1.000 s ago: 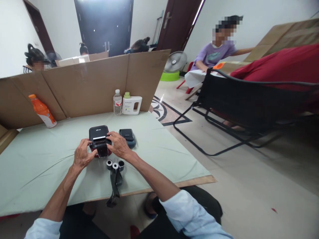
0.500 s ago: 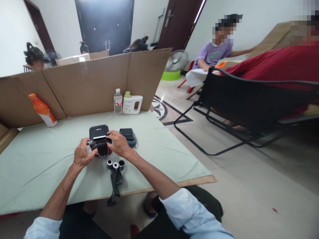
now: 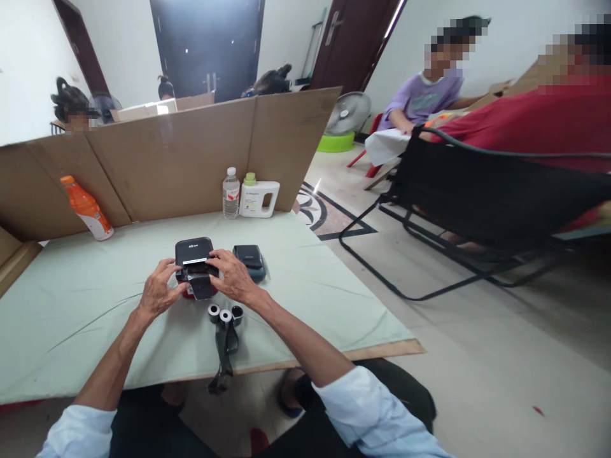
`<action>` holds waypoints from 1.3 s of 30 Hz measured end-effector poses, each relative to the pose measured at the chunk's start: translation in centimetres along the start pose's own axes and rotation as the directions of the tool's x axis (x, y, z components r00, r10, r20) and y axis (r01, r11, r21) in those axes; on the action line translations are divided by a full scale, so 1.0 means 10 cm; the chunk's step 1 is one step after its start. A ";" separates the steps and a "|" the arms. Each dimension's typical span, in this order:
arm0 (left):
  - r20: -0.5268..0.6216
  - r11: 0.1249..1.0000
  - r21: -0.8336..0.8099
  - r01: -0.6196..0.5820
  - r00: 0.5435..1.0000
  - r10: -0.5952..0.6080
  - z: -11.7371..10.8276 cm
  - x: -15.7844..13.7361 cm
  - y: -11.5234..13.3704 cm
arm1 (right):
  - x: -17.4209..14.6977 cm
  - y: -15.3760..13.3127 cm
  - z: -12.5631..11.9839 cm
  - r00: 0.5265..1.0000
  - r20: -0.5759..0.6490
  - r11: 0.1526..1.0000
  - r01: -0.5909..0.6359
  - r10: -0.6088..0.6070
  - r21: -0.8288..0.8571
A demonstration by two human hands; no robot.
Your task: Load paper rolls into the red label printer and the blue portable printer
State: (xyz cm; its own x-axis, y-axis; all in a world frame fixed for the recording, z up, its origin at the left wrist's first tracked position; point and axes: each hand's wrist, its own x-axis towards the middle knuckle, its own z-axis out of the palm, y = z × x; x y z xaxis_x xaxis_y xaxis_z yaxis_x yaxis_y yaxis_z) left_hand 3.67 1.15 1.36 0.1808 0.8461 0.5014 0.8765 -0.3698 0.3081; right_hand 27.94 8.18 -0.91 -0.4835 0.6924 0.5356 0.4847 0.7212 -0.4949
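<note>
A small black-and-red label printer (image 3: 193,249) sits on the cloth-covered table, its front slot facing me. A dark strip (image 3: 201,289) hangs out over its front. My left hand (image 3: 160,289) is closed on the printer's left side, thumb low by the strip and fingers at the edge above. On the right side, my right hand (image 3: 232,275) grips the edge by the slot, its fingertips partly hidden. Several small rolls (image 3: 225,315) with white and dark cores lie in front, and dark film (image 3: 221,356) trails from them over the table's near edge.
Right of the printer lies a dark, flat-topped device (image 3: 251,259). An orange bottle (image 3: 86,207), a clear water bottle (image 3: 231,194) and a white jug (image 3: 259,197) stand along the cardboard screen (image 3: 186,159). A black folding chair (image 3: 477,191) and two people are at the right.
The whole view has shifted slightly, so the table sits a little further right. Both hands stay at the printer, and the dark strip at its front now tilts more to the right.
</note>
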 end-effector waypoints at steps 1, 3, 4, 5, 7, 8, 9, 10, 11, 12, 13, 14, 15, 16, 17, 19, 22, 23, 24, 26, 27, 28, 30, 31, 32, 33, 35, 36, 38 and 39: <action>-0.008 1.000 0.000 -0.013 1.000 0.013 -0.01 -0.02 -0.03 | -0.04 0.01 0.01 1.000 0.004 1.000 0.011 -0.011 0.012; -0.029 0.999 0.002 -0.049 0.998 0.049 -0.01 -0.07 -0.07 | -0.11 0.04 0.04 1.000 0.007 0.999 0.018 -0.018 0.045; -0.040 0.998 0.006 -0.068 0.997 0.068 0.00 -0.10 -0.08 | -0.15 0.05 0.06 1.000 0.008 0.998 0.011 -0.012 0.063; -0.052 0.996 0.011 -0.084 0.995 0.084 0.00 -0.12 -0.09 | -0.18 0.07 0.08 1.000 0.010 0.997 -0.006 0.006 0.080; -0.075 0.994 0.025 -0.105 0.991 0.107 0.03 -0.17 -0.10 | -0.22 0.09 0.12 0.998 0.016 0.991 -0.068 0.067 0.114; -0.087 0.993 0.033 -0.112 0.990 0.114 0.04 -0.18 -0.10 | -0.23 0.10 0.14 0.995 0.021 0.985 -0.102 0.100 0.136; -0.097 0.992 0.040 -0.118 0.988 0.121 0.05 -0.19 -0.09 | -0.24 0.10 0.15 0.991 0.030 0.978 -0.130 0.127 0.163; -0.105 0.991 0.045 -0.123 0.986 0.127 0.06 -0.19 -0.09 | -0.24 0.10 0.16 0.989 0.041 0.970 -0.147 0.142 0.195; -0.111 0.991 0.047 -0.126 0.985 0.131 0.07 -0.19 -0.09 | -0.23 0.10 0.17 0.988 0.053 0.961 -0.155 0.146 0.229; -0.115 0.991 0.046 -0.128 0.984 0.133 0.07 -0.18 -0.08 | -0.23 0.09 0.17 0.988 0.062 0.953 -0.156 0.145 0.259; -0.118 0.991 0.042 -0.127 0.984 0.132 0.07 -0.18 -0.08 | -0.22 0.08 0.17 0.987 0.066 0.946 -0.157 0.144 0.284; -0.120 0.992 0.036 -0.124 0.985 0.127 0.07 -0.17 -0.07 | -0.22 0.07 0.17 0.987 0.067 0.940 -0.160 0.146 0.301; -0.122 0.993 0.028 -0.118 0.985 0.120 0.07 -0.16 -0.07 | -0.22 0.06 0.17 0.986 0.067 0.936 -0.164 0.151 0.313; -0.121 0.994 0.017 -0.109 0.987 0.110 0.07 -0.16 -0.06 | -0.21 0.05 0.17 0.986 0.066 0.932 -0.169 0.156 0.321; -0.116 0.995 0.003 -0.099 0.988 0.098 0.07 -0.16 -0.06 | -0.21 0.04 0.16 0.985 0.067 0.929 -0.173 0.160 0.326; -0.098 0.997 -0.023 -0.078 0.992 0.076 0.07 -0.15 -0.05 | -0.21 0.04 0.16 0.984 0.069 0.925 -0.176 0.162 0.336; -0.064 0.997 -0.048 -0.053 0.997 0.050 0.06 -0.14 -0.05 | -0.22 0.04 0.16 0.985 0.063 0.924 -0.171 0.159 0.343; -0.056 0.998 -0.051 -0.046 0.998 0.043 0.05 -0.14 -0.04 | -0.22 0.05 0.16 0.986 0.059 0.924 -0.169 0.158 0.343; -0.047 0.998 -0.053 -0.038 0.998 0.036 0.05 -0.14 -0.04 | -0.22 0.05 0.17 0.986 0.056 0.925 -0.167 0.157 0.343; -0.031 0.998 -0.054 -0.025 0.999 0.024 0.05 -0.13 -0.04 | -0.22 0.06 0.17 0.986 0.052 0.925 -0.166 0.158 0.342; -0.023 0.998 -0.054 -0.020 1.000 0.018 0.05 -0.13 -0.04 | -0.22 0.06 0.18 0.986 0.050 0.925 -0.165 0.157 0.343; -0.015 0.998 -0.054 -0.013 1.000 0.012 0.04 -0.13 -0.04 | -0.22 0.06 0.18 0.987 0.048 0.925 -0.161 0.154 0.344; -0.001 0.999 -0.051 0.000 1.000 0.000 0.04 -0.12 -0.04 | -0.22 0.07 0.18 0.988 0.042 0.927 -0.151 0.145 0.343; 0.006 0.999 -0.049 0.007 1.000 -0.007 0.03 -0.12 -0.04 | -0.22 0.07 0.19 0.989 0.039 0.928 -0.147 0.142 0.342; 0.012 0.999 -0.047 0.014 1.000 -0.013 0.03 -0.12 -0.04 | -0.22 0.07 0.19 0.990 0.037 0.929 -0.144 0.140 0.342; 0.019 0.999 -0.044 0.019 1.000 -0.018 0.03 -0.12 -0.04 | -0.22 0.07 0.19 0.990 0.035 0.929 -0.142 0.138 0.342; 0.033 0.999 -0.034 0.023 0.999 -0.022 0.02 -0.11 -0.03 | -0.21 0.07 0.18 0.990 0.032 0.928 -0.137 0.134 0.347; 0.040 0.999 -0.027 0.023 0.999 -0.022 0.02 -0.11 -0.03 | -0.21 0.07 0.18 0.991 0.033 0.927 -0.135 0.132 0.350; 0.051 1.000 -0.011 0.021 0.999 -0.020 0.02 -0.11 -0.02 | -0.21 0.07 0.19 0.991 0.036 0.926 -0.134 0.130 0.353; 0.055 1.000 -0.002 0.019 0.998 -0.019 0.02 -0.10 -0.01 | -0.20 0.06 0.18 0.991 0.038 0.926 -0.136 0.132 0.352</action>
State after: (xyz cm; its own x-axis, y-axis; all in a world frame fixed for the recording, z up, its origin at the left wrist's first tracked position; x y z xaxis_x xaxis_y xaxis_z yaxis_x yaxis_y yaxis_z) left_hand 3.47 0.40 0.62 0.1884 0.8728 0.4502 0.8792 -0.3542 0.3188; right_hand 27.89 7.26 -3.59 -0.4427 0.7815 0.4396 0.2577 0.5805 -0.7724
